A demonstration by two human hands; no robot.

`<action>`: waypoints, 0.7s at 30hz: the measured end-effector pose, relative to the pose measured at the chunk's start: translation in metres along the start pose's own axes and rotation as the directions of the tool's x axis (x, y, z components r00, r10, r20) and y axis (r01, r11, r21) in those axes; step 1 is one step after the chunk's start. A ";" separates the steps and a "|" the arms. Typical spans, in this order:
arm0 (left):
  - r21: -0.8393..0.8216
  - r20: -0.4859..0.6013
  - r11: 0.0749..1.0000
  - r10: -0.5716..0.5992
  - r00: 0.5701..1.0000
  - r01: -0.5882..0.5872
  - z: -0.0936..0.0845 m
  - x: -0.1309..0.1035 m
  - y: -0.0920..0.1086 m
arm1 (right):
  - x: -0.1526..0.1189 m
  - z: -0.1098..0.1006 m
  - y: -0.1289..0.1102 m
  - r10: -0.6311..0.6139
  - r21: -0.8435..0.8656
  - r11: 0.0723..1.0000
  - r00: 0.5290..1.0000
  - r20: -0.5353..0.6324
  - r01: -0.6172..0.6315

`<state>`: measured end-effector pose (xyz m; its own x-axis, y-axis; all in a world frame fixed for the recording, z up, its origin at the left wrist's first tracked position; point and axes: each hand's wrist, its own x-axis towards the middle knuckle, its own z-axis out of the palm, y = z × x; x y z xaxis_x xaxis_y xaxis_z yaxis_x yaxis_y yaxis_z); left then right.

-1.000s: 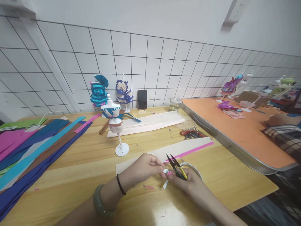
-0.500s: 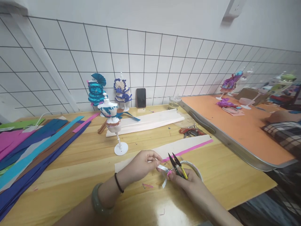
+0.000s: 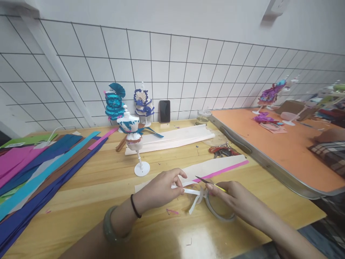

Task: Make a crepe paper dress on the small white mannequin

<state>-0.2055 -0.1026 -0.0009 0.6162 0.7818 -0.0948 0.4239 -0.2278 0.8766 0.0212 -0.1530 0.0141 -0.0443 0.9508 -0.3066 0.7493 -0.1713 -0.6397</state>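
My left hand (image 3: 163, 189) pinches the end of a narrow white strip of tape (image 3: 192, 192) between thumb and fingers. My right hand (image 3: 238, 198) is closed around yellow-handled thread snips (image 3: 219, 187), whose dark blades point left above the strip. Below the right hand stands a roll of tape (image 3: 212, 212), and loose white ends hang near it; whether that hand also grips the roll, I cannot tell. Behind both hands lies a cream paper strip (image 3: 215, 165) with a pink strip (image 3: 231, 169) along its edge. A small white dress-form stand (image 3: 142, 168) rises left of them.
Coloured paper sheets (image 3: 48, 172) cover the left side. At the back are decorated dress forms (image 3: 114, 104), a phone (image 3: 165, 111), a folded cream sheet (image 3: 172, 139) and a glass jar (image 3: 203, 117). Keys (image 3: 223, 151) lie near the metal-edged orange table (image 3: 283, 154), where another person's sleeve (image 3: 329, 149) shows.
The right hand has turned and shifted right, so the snips now lie flatter. The white strip is stretched between the hands, and the tape roll shows more. The view has shifted slightly.
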 end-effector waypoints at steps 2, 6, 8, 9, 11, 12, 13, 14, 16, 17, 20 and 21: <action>0.065 -0.014 0.998 0.007 1.000 -0.006 -0.001 -0.001 0.002 | 0.001 -0.005 -0.003 -0.030 0.033 0.999 0.994 0.110 0.026; 0.120 0.007 0.993 0.015 1.000 -0.016 -0.002 0.000 0.001 | 0.000 -0.004 -0.011 -0.146 0.197 0.976 0.956 0.255 0.097; 0.130 0.030 0.991 0.033 0.999 -0.037 -0.002 0.000 0.000 | -0.002 -0.003 -0.013 -0.192 0.251 0.960 0.939 0.284 0.121; 0.133 0.040 0.990 0.043 0.998 -0.048 -0.002 0.000 0.000 | -0.002 -0.003 -0.014 -0.199 0.265 0.957 0.932 0.305 0.118; 0.146 0.053 0.987 0.060 0.997 -0.067 -0.002 0.000 0.000 | -0.004 -0.003 -0.014 -0.182 0.277 0.957 0.921 0.343 0.086; 0.153 0.063 0.985 0.068 0.996 -0.077 -0.002 0.000 0.001 | -0.004 -0.003 -0.014 -0.177 0.279 0.957 0.918 0.356 0.077; 0.156 0.077 0.984 0.075 0.994 -0.086 -0.003 0.000 0.001 | -0.005 -0.003 -0.014 -0.178 0.279 0.957 0.916 0.360 0.077; 0.153 0.094 0.984 0.081 0.992 -0.095 -0.003 0.000 0.001 | -0.005 -0.001 -0.014 -0.178 0.275 0.958 0.917 0.357 0.078; 0.148 0.106 0.984 0.087 0.991 -0.102 -0.005 0.000 0.002 | -0.006 0.003 -0.015 -0.178 0.265 0.960 0.930 0.321 0.093; 0.149 0.096 0.984 0.088 0.992 -0.101 -0.005 0.000 0.002 | -0.007 0.007 -0.014 -0.184 0.266 0.958 0.937 0.296 0.104; 0.147 0.067 0.984 0.089 0.994 -0.098 -0.006 0.000 0.003 | -0.013 0.024 -0.010 -0.171 0.311 0.946 0.954 0.245 0.090; 0.142 0.071 0.985 0.087 0.994 -0.096 -0.006 -0.001 0.003 | -0.016 0.030 -0.008 -0.139 0.329 0.943 0.959 0.247 0.052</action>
<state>-0.2089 -0.1000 0.0046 0.6966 0.7156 -0.0516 0.4522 -0.3821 0.8059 -0.0040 -0.1748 0.0035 -0.3096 0.8720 -0.3791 0.4869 -0.1970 -0.8509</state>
